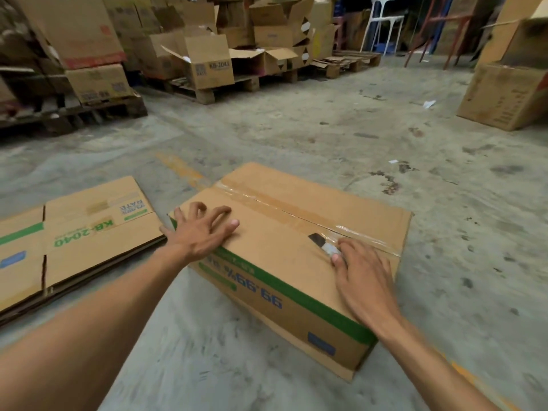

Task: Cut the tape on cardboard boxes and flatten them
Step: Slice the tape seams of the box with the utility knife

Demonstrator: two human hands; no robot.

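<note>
A closed cardboard box [275, 241] with a green stripe stands on the concrete floor in front of me. Clear tape [284, 207] runs along its top seam. My left hand [201, 229] lies spread on the box's top left corner, fingers apart. My right hand [361, 274] rests on the top near the right end of the seam and grips a small cutter [321, 244]. The cutter's dark blade points at the tape near the right end of the seam.
Flattened boxes [74, 235] lie stacked on the floor to my left. Pallets [207, 90] piled with open boxes fill the back left. Another box [504, 96] stands at the far right, with a white chair [382, 25] and red frame behind.
</note>
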